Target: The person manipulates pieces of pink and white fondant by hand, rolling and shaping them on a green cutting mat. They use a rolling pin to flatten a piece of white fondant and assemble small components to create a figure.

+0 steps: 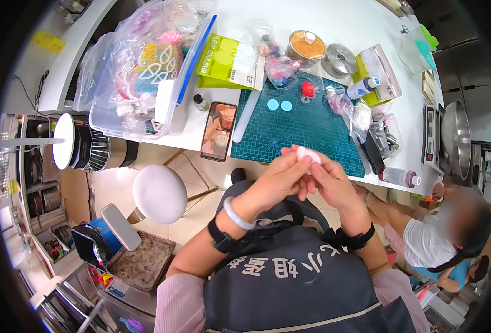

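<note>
Between the fingers of my left hand (283,175) and my right hand (333,181), I hold a small lump of pale, soft fondant-like paste (308,156). Its underside is hidden by my fingers and thumbs. Both hands are above the near edge of a green gridded cutting mat (266,137). Two flat light-blue discs (279,105) lie on the mat, with a red ball in clear wrap (308,89) to their right. A translucent white rolling pin (246,116) lies along the mat's left side. Beside it, a phone (218,131) displays a picture of a figure.
Left stands a plastic bin (137,131) full of bagged supplies. Behind the mat are a green-and-white pouch (226,62) and a tin with orange-brown contents (306,45). A scale (430,135) and steel bowl (456,139) are right. Another person (428,237) is close by my right side.
</note>
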Action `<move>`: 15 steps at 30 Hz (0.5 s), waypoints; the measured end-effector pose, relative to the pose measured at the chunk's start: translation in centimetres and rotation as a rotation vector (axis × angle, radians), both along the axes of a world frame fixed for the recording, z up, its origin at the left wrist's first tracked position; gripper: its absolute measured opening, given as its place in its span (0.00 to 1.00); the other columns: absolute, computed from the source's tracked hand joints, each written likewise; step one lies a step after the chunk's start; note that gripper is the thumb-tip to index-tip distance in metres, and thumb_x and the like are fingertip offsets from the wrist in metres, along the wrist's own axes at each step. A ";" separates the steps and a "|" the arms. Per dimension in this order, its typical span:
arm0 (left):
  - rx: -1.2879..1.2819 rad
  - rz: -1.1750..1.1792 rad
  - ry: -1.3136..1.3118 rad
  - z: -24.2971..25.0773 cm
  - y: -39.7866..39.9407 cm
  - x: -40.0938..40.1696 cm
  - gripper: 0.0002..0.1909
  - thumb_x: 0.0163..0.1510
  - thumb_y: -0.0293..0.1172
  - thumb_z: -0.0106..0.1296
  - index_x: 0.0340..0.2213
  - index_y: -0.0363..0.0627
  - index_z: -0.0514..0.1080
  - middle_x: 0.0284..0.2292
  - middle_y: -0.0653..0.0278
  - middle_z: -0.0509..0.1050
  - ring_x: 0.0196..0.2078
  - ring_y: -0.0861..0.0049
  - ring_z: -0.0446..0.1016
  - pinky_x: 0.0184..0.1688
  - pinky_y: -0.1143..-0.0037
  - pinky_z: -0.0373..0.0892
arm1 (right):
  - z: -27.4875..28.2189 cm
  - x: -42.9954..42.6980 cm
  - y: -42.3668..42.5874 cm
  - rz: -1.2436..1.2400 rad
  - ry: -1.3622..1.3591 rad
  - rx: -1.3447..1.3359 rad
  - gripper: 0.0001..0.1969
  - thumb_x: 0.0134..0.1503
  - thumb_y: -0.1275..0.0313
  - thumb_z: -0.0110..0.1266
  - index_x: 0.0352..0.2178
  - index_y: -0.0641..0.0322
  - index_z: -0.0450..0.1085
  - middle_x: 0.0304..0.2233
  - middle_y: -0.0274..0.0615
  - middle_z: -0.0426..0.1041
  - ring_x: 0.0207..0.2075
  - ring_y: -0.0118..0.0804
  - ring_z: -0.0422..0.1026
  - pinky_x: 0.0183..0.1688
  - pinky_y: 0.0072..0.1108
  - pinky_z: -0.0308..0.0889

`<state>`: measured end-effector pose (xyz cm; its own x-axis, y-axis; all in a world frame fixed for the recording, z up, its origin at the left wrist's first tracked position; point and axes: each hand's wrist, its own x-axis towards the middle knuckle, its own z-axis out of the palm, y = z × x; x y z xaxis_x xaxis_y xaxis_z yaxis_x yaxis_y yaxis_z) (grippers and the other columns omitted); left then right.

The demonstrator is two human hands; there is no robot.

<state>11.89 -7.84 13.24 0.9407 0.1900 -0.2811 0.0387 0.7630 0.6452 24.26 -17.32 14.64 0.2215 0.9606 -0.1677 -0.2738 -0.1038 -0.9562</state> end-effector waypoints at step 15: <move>0.222 -0.091 -0.038 -0.9 -1.1 3.5 0.20 0.59 0.45 0.33 0.34 0.39 0.65 0.25 0.64 0.72 0.25 0.81 0.71 0.24 0.82 0.65 | -0.2 2.8 -1.7 -0.195 0.505 -0.138 0.14 0.58 0.66 0.41 0.32 0.69 0.68 0.32 0.47 0.72 0.33 0.36 0.71 0.36 0.23 0.67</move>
